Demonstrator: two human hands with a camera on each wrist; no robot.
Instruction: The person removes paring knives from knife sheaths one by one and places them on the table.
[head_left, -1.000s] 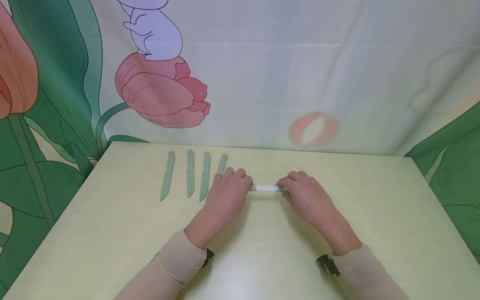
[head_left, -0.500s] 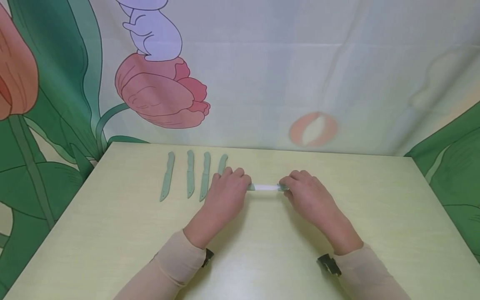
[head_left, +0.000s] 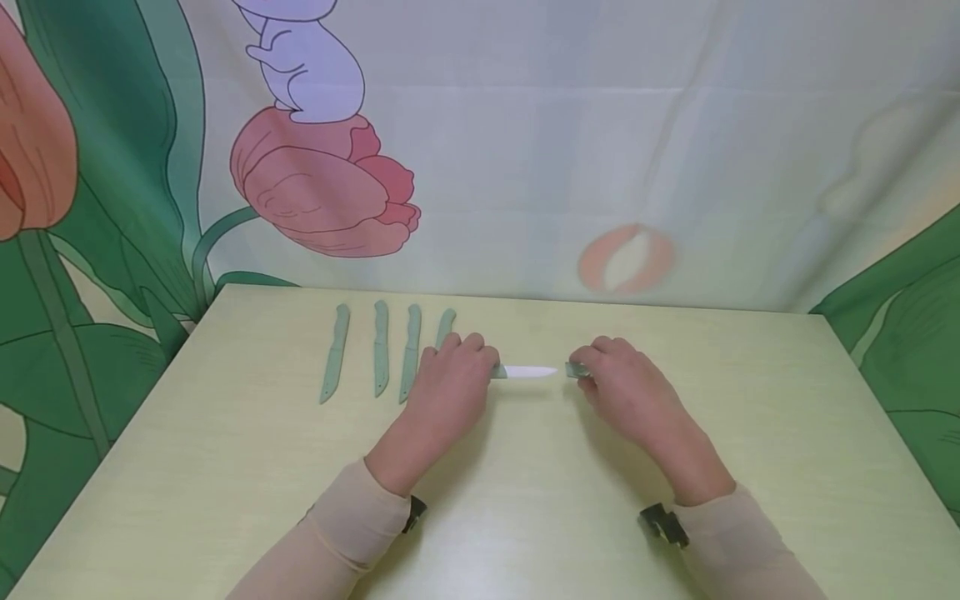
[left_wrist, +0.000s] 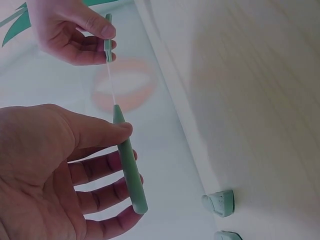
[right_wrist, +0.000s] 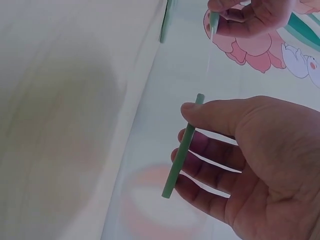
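My left hand (head_left: 453, 383) pinches the green handle (left_wrist: 131, 167) of a small knife between thumb and fingers. Its white blade (head_left: 529, 372) points right and is bare along its length. Opposite, my right hand (head_left: 626, 383) grips a green blade sheath (right_wrist: 183, 147) between thumb and fingertips. A small gap separates the blade's tip from the sheath's mouth in the head view. Both hands hold their pieces above the table. Left of my left hand lie several sheathed green knives (head_left: 381, 348); the nearest one (head_left: 446, 327) is partly covered by that hand.
The pale wooden table (head_left: 525, 500) ends at a patterned cloth backdrop (head_left: 510, 167) with a tulip and a rabbit. Black clips (head_left: 663, 525) show at both sleeve cuffs.
My right hand has drawn the sheath to the right, off the blade, uncovering its tip. The left hand has shifted very slightly left with the knife. The knives on the table stay put.
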